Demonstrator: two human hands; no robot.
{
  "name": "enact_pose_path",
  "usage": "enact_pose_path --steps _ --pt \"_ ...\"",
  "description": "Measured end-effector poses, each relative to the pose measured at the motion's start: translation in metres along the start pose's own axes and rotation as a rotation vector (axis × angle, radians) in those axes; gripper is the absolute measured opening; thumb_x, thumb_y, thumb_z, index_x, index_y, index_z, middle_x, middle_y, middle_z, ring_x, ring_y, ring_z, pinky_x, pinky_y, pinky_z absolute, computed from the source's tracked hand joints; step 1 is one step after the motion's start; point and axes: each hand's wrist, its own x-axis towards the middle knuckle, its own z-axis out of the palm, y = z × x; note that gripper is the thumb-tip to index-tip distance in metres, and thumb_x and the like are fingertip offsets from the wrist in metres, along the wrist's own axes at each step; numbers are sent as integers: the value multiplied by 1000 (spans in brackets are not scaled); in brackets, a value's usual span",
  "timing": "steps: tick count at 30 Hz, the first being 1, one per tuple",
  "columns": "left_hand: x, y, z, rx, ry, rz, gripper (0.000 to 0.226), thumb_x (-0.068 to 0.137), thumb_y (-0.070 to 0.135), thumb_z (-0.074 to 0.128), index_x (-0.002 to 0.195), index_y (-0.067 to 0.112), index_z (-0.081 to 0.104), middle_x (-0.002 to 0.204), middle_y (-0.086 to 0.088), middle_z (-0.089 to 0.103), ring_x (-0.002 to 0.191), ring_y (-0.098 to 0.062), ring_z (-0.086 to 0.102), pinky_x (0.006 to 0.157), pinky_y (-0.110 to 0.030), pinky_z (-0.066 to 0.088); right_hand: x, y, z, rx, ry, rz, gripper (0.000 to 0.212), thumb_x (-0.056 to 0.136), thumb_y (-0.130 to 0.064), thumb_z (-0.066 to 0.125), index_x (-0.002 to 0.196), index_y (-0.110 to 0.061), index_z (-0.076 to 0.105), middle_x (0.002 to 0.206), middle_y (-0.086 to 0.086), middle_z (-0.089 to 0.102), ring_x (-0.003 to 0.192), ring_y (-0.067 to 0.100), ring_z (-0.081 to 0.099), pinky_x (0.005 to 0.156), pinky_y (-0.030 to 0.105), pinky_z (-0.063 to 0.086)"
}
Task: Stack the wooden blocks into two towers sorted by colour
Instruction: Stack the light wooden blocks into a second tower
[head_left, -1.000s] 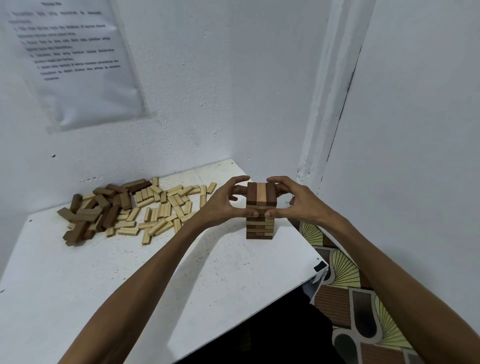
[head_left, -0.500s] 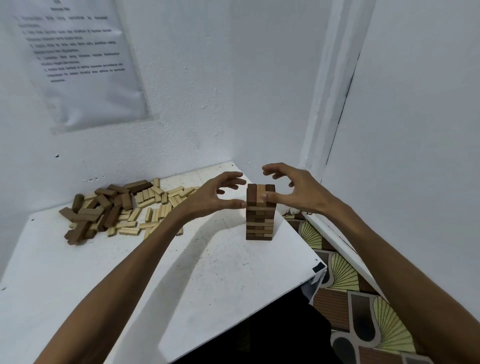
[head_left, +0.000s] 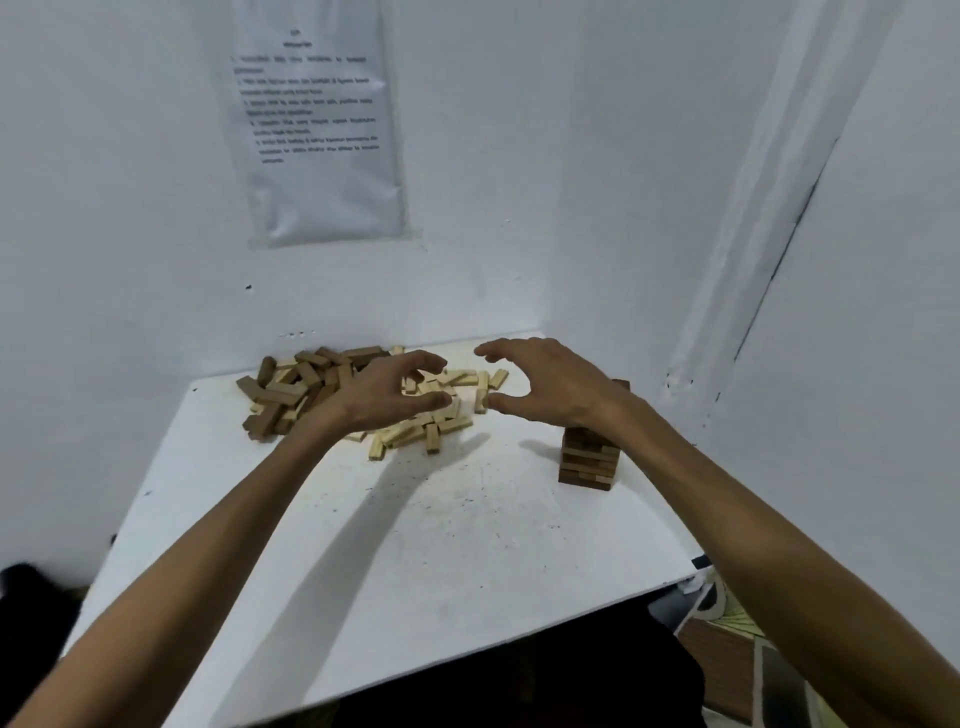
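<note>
Both hands have let go of the tower (head_left: 589, 460) and now hang in the air to its left, above the pile (head_left: 363, 410) of loose blocks. The right hand (head_left: 550, 387) is the nearer one, and its wrist crosses in front of the tower's top. The left hand (head_left: 384, 400) is farther off. Both are empty: the fingers (head_left: 423, 359) are loosely curled and spread, thumbs held apart from them, pinching nothing.

The tower stands upright on the desk (head_left: 415, 545), and no hand appears to hold it. Its visible layers are mostly dark with some pale ends; its top is hidden. The pile lies well left of the tower, with the light blocks (head_left: 415, 434) on the side nearer it and the dark blocks (head_left: 283, 392) on the far side.

This reads as the squaring-up of the tower being over and the reach for more blocks begun. The task looks far from done: one short tower, no second one, most blocks loose.

A second ago both hands clasped the tower's top layer from either side. Half a second ago they were open right beside it. Now they are well to its left. The view has swung left too, so the tower sits further right and the sheet (head_left: 317, 145) on the wall sits nearer the middle. The pile looks undisturbed.
</note>
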Motion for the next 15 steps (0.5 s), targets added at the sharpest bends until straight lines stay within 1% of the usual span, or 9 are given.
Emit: enact_pose_path --steps 2,3,5,7,9,10,12,14,15 --pt "-12 -15 -9 26 29 -44 59 88 58 72 138 28 60 131 18 61 118 -7 60 100 -36 52 11 -13 11 1 -36 -26 61 96 -48 67 151 -32 44 146 -10 57 134 15 47 98 29 39" --pt "-19 -24 -13 35 34 -66 58 89 56 72 138 27 60 132 16 62 118 -8 60 101 -38 51 17 -20 18 11 -52 -39 60 97 -46 67 150 -31 45 145 -10 57 132 15 48 95 28 37" --pt "-33 -38 -21 56 51 -126 52 93 46 73 138 23 60 131 11 61 118 -10 58 101 -34 47 30 -34 31 37 -75 -70 58 96 -44 68 149 -30 48 144 -8 58 131 15 50 96 30 40" --pt "-43 -54 -27 91 90 -170 44 94 40 74 133 22 62 118 11 61 115 -9 56 100 -26 38 42 -46 44 53 -93 -93 58 95 -45 68 147 -28 50 144 -6 59 133 17 51 102 37 45" --pt "-56 -66 -32 103 120 -210 35 93 35 75 125 24 64 101 13 59 106 -12 57 94 -24 32 55 -56 57 65 -108 -118 58 94 -44 70 146 -25 52 144 -4 60 133 18 52 104 39 47" --pt "-62 -73 -35 99 130 -230 32 93 35 76 121 26 65 97 14 59 102 -15 59 91 -26 34 61 -61 63 74 -117 -132 58 94 -43 70 146 -24 52 145 -3 60 133 18 54 104 40 47" --pt "-71 -88 -40 98 148 -262 30 92 37 77 117 24 66 98 9 63 97 -18 62 79 -24 42 75 -71 75 91 -140 -155 58 93 -42 71 146 -24 53 146 -2 60 134 19 55 105 42 48" --pt "-78 -98 -44 100 159 -294 33 91 32 78 119 17 69 104 2 66 94 -16 61 69 -11 39 89 -79 87 96 -159 -171 58 94 -40 71 146 -23 54 147 -1 60 135 20 54 106 43 48" --pt "-80 -99 -46 104 166 -304 33 92 28 79 119 14 69 106 0 65 94 -17 58 67 -9 39 96 -82 93 95 -169 -176 57 94 -38 72 147 -23 54 147 -1 59 136 20 54 107 43 48"
